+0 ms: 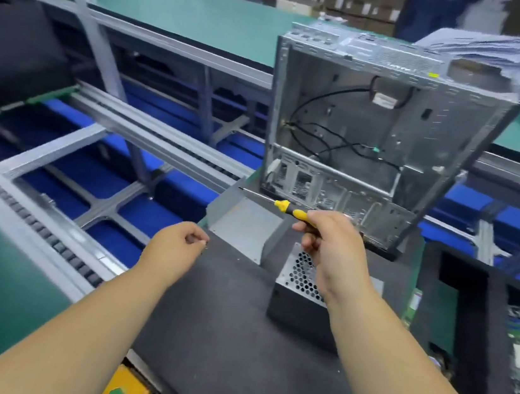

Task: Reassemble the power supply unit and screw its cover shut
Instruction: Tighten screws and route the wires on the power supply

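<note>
One open case (360,127) is stood upright at the mat's (221,307) far edge. PSU (299,288) is set on the mat, under the right hand (328,242), by which the screwdriver (287,208) is gripped. Left hand (179,245) fingertips are pinched together left of the PSU; contents cannot be told.

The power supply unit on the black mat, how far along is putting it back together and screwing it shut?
Done: the power supply unit sits on the black mat as a closed-looking box. In hand: the right hand holds the yellow screwdriver above it, tip away from the unit; the left hand pinches something tiny, possibly a screw. Left: driving the screws, and perhaps fitting the grey metal plate lying beside it.
</note>
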Motion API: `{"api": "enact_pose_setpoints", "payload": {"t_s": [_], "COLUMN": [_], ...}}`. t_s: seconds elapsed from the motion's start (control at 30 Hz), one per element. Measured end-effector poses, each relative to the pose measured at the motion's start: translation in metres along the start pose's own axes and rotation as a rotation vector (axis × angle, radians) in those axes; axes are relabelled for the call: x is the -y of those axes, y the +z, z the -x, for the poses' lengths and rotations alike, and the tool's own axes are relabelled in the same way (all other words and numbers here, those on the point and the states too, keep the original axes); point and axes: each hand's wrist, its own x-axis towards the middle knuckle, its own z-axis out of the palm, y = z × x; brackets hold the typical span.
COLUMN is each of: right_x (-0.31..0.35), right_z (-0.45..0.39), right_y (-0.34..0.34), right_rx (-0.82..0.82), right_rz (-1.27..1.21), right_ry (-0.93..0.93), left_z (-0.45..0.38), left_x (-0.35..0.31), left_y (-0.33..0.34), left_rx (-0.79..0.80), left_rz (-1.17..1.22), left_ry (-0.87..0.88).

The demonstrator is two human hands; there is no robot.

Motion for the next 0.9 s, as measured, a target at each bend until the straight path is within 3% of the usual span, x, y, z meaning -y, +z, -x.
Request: {"api": "enact_pose_setpoints", "payload": {"t_s": [0.3,0.9], "right_x": [-0.011,-0.022], "right_z": [-0.013,-0.013], "right_y": [0.027,0.027], "right_rx": [0.040,-0.024], "right_rz": [0.069,0.141], "right_ry": [0.026,0.013], "left_z": [-0.007,-0.034], "left_x": [0.057,0.055], "left_y": [0.013,0.029], "left_rx": [-0.008,0.011], "left_rz": [-0.128,-0.268], "left_ry": [-0.129,-0.029]}}
